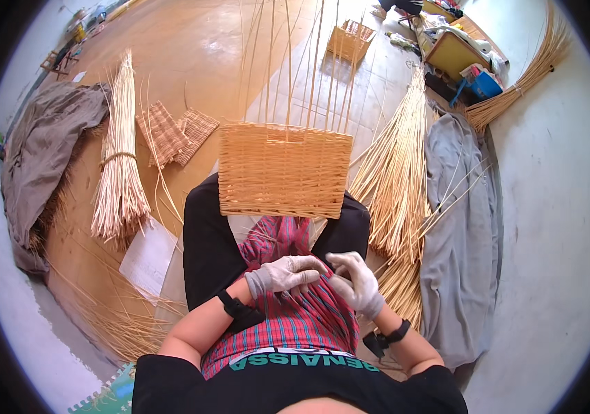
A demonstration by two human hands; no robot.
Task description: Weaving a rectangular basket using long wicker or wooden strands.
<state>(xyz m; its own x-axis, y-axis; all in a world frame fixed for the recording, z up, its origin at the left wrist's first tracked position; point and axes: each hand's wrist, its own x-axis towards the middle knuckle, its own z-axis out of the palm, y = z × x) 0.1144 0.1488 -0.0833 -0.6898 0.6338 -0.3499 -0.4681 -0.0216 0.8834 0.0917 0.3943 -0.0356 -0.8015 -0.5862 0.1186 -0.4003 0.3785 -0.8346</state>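
Note:
My left hand (pixel 288 274), in a pale work glove, is above my lap with its fingers stretched toward the right and nothing visible in them. Beside it my right hand (pixel 354 281), gloved too, has bent fingers held apart; I see nothing in its grip. The fingertips of both hands come close together; whether they touch is unclear. Under them a red plaid cloth (pixel 284 331) covers my lap. Beyond the hands, a woven wicker basket (pixel 284 172) rests between my knees, a handle slot near its top edge. Long unwoven stakes (pixel 289 62) rise from it.
Bundles of wicker rods lie left (pixel 121 152) and right (pixel 402 159). Woven panels (pixel 177 134) and a paper sheet (pixel 148 259) are on the floor at left. A small basket (pixel 351 40) stands farther off. Grey cloths (pixel 457 241) cover heaps at both sides.

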